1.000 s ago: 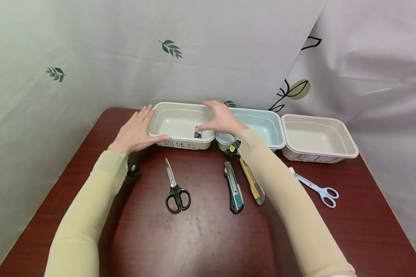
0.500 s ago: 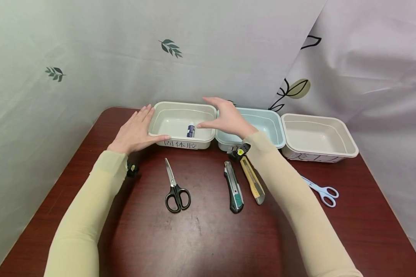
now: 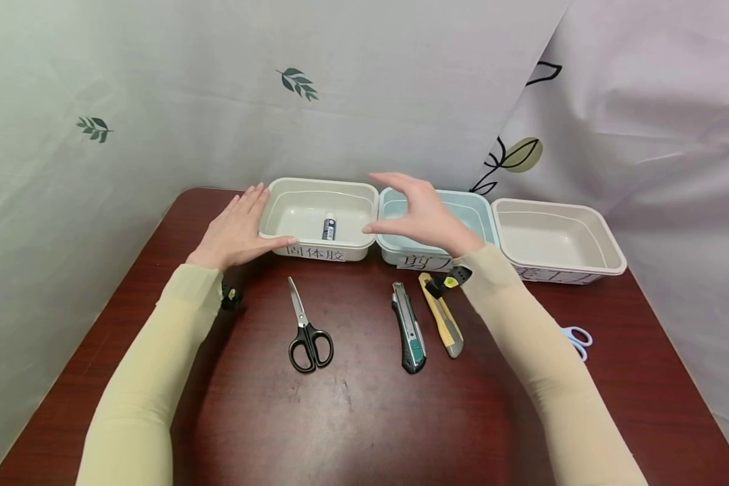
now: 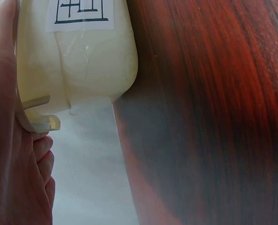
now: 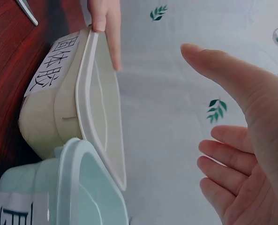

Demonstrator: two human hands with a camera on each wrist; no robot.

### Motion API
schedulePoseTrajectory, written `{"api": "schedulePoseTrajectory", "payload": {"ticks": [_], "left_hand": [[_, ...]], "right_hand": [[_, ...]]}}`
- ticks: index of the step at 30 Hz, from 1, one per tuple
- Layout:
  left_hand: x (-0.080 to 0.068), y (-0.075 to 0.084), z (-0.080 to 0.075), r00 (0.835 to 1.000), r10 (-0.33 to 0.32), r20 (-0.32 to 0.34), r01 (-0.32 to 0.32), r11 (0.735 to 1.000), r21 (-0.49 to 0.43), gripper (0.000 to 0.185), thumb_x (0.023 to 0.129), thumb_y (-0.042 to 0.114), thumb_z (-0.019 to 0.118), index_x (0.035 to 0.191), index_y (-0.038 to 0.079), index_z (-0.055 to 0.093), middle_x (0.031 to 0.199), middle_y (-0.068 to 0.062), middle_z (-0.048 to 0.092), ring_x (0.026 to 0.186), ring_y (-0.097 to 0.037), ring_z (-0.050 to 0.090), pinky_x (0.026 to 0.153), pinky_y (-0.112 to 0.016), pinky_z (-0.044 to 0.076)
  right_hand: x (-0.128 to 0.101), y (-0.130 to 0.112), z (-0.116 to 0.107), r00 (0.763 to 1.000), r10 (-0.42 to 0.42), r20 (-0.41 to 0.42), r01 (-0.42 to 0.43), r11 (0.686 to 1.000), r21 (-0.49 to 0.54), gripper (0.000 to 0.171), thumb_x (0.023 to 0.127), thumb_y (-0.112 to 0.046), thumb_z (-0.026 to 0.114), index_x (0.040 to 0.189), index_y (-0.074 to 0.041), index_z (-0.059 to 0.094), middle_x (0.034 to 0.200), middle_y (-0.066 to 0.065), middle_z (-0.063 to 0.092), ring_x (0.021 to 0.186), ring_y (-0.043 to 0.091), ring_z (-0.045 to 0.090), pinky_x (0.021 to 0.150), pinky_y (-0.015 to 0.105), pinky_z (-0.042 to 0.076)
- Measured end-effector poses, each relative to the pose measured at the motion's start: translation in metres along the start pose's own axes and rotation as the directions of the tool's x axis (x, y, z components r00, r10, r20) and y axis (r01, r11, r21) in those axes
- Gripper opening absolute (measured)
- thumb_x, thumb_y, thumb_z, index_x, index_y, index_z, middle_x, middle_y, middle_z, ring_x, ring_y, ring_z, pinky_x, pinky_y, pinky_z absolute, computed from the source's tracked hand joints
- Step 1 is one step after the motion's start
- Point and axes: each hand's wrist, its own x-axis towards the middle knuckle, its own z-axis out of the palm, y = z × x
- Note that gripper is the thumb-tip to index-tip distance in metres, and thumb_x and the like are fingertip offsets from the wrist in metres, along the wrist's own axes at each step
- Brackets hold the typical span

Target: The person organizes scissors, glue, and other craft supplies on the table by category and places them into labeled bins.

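Observation:
A dark-blue and white glue stick (image 3: 329, 228) lies inside the cream bin (image 3: 360, 254), whose front carries a paper label. My left hand (image 3: 231, 231) rests on this bin's left end, fingers straight and thumb along the front rim. In the left wrist view, the same bin (image 4: 96, 61) shows from its labelled side. My right hand (image 3: 422, 212) hovers over the pale blue bin (image 3: 387, 255), thumb and fingers spread apart around nothing. The right wrist view shows the right palm (image 5: 256, 187) with no object in it.
A beige bin (image 3: 607, 253) stands on the right of the row. Black-handled scissors (image 3: 307, 334), a dark utility knife (image 3: 408, 327) and a yellow utility knife (image 3: 442, 317) lie in front. Light blue scissors (image 3: 576, 331) are partly hidden by the right sleeve. A patterned curtain (image 3: 219, 88) hangs behind.
My right hand has moved right, from over the cream bin to over the pale blue bin, away from the glue stick, which has shifted slightly left. The left hand stays put.

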Motion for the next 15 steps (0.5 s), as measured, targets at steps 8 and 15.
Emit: {"api": "schedulePoseTrajectory", "payload": {"ticks": [8, 15], "left_hand": [[0.0, 0.0, 0.0, 1.0, -0.001, 0.002, 0.001, 1.0, 0.005, 0.119, 0.086, 0.078, 0.056, 0.161, -0.004, 0.013, 0.166, -0.023, 0.013, 0.153, -0.036, 0.011, 0.124, -0.048, 0.008], [0.001, 0.0, 0.0, 1.0, -0.001, 0.008, 0.001, 1.0, 0.004, 0.119, 0.086, 0.079, 0.056, 0.161, -0.003, 0.013, 0.166, -0.024, 0.013, 0.153, -0.036, 0.011, 0.124, -0.048, 0.008]], "right_hand": [[-0.025, 0.002, -0.015, 0.998, -0.043, -0.043, 0.044, 0.999, 0.012, 0.084, 0.077, -0.037, 0.092, 0.148, -0.013, 0.055, 0.145, 0.002, 0.056, 0.135, 0.014, 0.048, 0.111, 0.038, 0.039], [-0.044, 0.005, -0.029, 0.997, -0.033, -0.072, 0.032, 0.999, -0.018, 0.083, 0.076, -0.037, 0.092, 0.147, -0.013, 0.056, 0.144, 0.002, 0.057, 0.135, 0.017, 0.049, 0.111, 0.039, 0.041]]}}
